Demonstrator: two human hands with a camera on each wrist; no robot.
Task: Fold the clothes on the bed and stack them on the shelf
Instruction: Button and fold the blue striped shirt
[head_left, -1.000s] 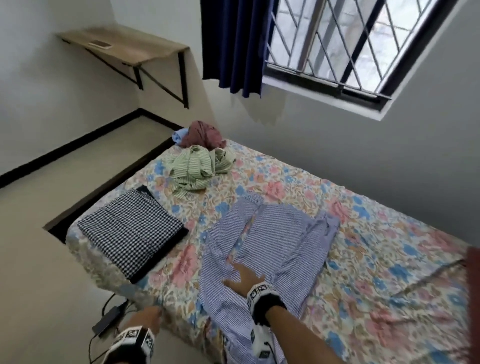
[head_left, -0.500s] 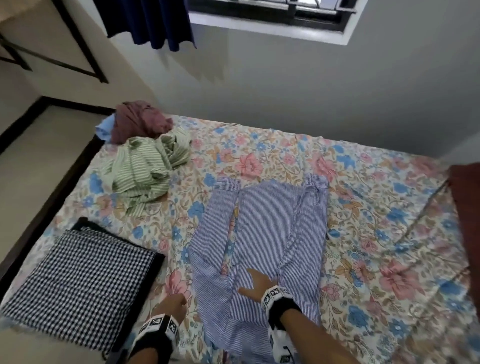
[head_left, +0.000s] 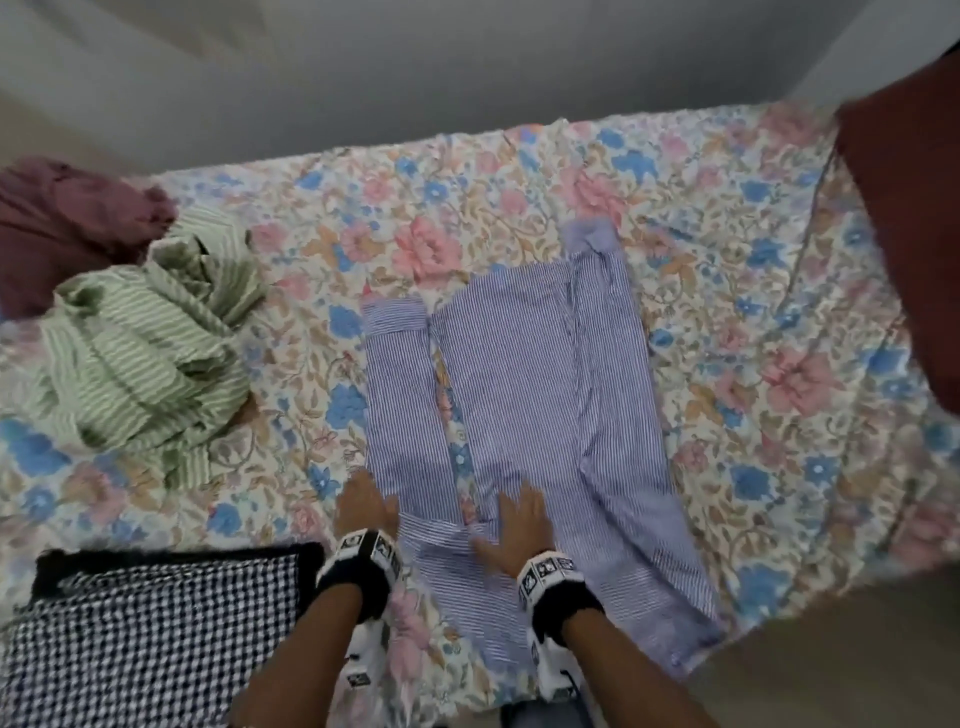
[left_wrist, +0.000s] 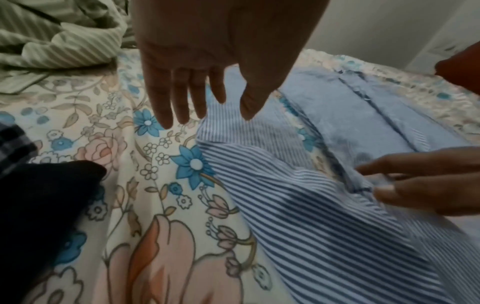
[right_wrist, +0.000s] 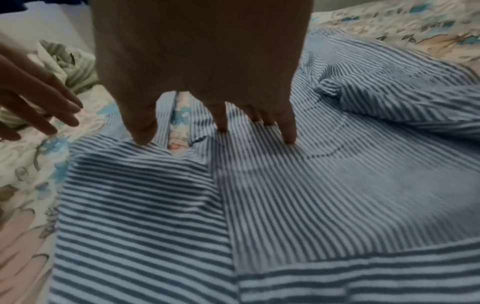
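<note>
Shirt (head_left: 524, 415), blue-striped, lies spread flat mid-bed, its near end toward six o'clock. Right hand (head_left: 517, 530) presses on it with fingers straight and spread, gripping nothing. Left hand (head_left: 366, 506), fingers straight, sits at the shirt's nine o'clock edge, fingertips (left_wrist: 166, 115) just above the floral bedsheet (head_left: 753, 291). Checked folded cloth (head_left: 150, 639) lies at eight o'clock, a crumpled green-striped garment (head_left: 140, 364) at ten.

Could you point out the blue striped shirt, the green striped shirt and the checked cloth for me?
Blue striped shirt (head_left: 524, 374), head view, middle of its body.
Green striped shirt (head_left: 140, 358), head view, middle of the heap.
Checked cloth (head_left: 150, 639), head view, its top face.
</note>
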